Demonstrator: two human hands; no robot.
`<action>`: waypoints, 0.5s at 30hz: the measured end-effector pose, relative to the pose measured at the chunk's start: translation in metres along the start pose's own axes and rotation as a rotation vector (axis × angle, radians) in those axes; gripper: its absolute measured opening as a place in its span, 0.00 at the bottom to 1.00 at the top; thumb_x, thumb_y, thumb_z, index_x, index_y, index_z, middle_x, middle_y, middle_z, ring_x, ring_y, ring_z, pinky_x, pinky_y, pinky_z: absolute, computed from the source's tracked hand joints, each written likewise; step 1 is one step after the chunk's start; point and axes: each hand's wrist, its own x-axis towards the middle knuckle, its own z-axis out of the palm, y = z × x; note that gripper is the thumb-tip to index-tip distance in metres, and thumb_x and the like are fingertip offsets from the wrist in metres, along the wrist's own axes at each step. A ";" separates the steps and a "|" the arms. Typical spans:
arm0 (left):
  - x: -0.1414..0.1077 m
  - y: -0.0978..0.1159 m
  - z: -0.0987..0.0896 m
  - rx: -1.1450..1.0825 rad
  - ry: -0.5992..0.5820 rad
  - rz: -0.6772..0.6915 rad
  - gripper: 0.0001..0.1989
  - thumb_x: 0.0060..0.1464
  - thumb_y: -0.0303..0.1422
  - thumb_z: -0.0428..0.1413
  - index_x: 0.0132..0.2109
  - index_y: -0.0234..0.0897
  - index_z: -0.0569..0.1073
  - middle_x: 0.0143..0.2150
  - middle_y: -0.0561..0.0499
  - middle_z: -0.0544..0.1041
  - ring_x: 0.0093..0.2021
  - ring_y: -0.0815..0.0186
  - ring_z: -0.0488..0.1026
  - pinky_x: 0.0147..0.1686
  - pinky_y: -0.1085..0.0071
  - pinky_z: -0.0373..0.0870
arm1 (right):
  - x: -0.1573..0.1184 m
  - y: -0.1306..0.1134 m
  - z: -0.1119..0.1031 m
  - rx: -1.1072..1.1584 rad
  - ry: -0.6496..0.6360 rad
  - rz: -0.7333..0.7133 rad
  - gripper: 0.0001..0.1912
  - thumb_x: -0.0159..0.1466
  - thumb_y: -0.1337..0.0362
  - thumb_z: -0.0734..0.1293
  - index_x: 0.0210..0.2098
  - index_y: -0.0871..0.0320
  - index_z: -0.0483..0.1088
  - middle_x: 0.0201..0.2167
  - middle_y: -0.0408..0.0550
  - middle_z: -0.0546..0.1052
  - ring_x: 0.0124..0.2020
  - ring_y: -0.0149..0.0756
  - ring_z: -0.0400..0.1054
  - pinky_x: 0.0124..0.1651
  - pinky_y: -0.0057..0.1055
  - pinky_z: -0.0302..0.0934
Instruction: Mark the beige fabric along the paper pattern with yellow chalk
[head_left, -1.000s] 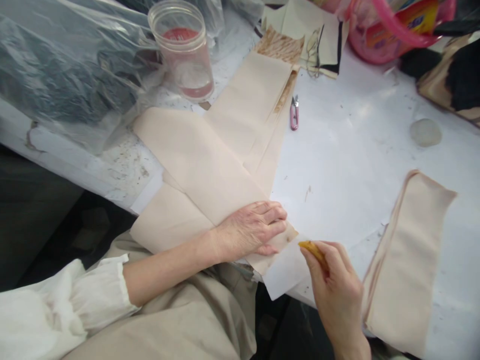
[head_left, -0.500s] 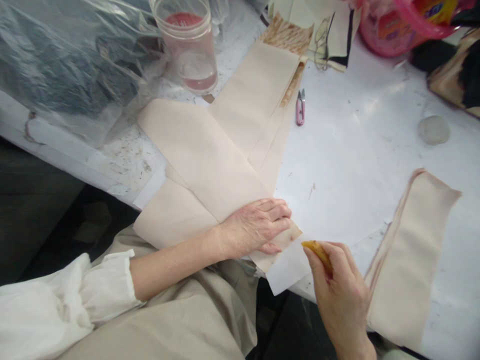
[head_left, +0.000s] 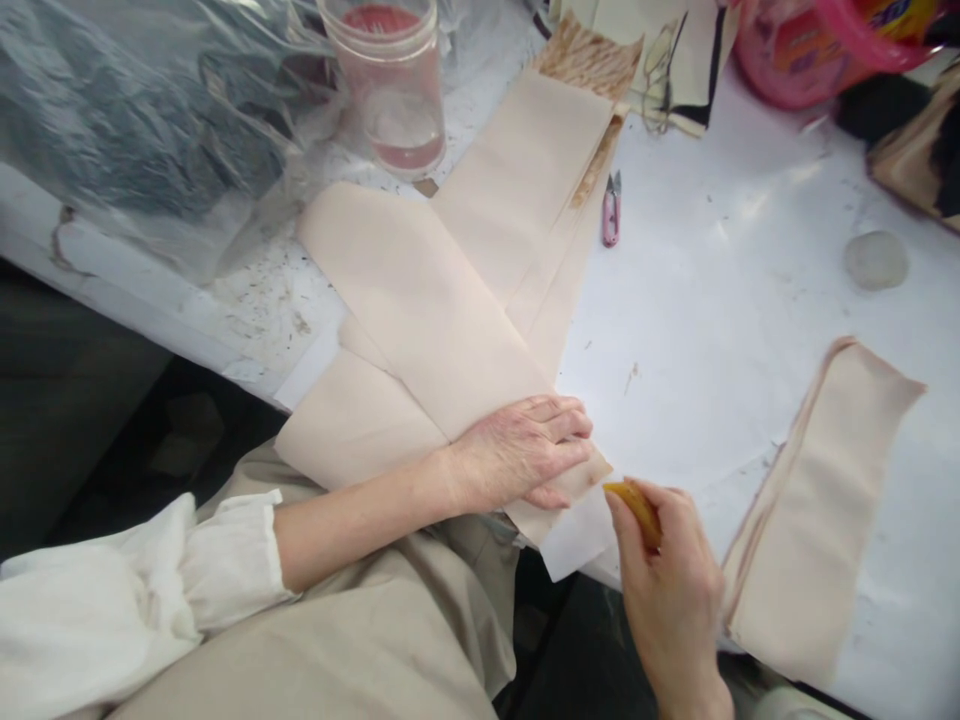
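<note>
My left hand [head_left: 525, 450] lies palm down, fingers outstretched, on a pale beige sheet [head_left: 435, 290] that looks like thin leather or fabric. The sheet's near right corner pokes out past my fingers, with a small brownish mark on it. Under that corner a piece of white paper [head_left: 574, 540] reaches over the table edge. My right hand [head_left: 667, 570] pinches a small yellow piece [head_left: 637, 512] between thumb and fingers; its exact kind I cannot make out. Its tip is close to the sheet's corner, seemingly just apart from it. More beige sheets [head_left: 532, 150] lie beneath and beyond, one with a brown-streaked end.
Pink thread snips [head_left: 611, 212] lie on the white table. A folded beige stack [head_left: 817, 520] is at the right. Farther back are a clear plastic jar [head_left: 394, 90], a plastic-wrapped bundle [head_left: 165, 120], a pink basket [head_left: 780, 60] and a roundish translucent piece [head_left: 876, 260].
The view has shifted slightly, so most table items appear a little to the right. My right hand with the yellow piece is slightly nearer the sheet's corner. My left hand keeps its place on the sheet.
</note>
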 end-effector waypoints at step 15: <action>-0.001 -0.001 -0.002 -0.043 -0.008 -0.005 0.25 0.51 0.46 0.65 0.50 0.36 0.73 0.55 0.45 0.70 0.65 0.53 0.61 0.68 0.60 0.59 | -0.010 -0.005 0.004 -0.044 0.125 -0.001 0.08 0.72 0.62 0.65 0.48 0.58 0.69 0.38 0.47 0.75 0.36 0.36 0.72 0.38 0.27 0.65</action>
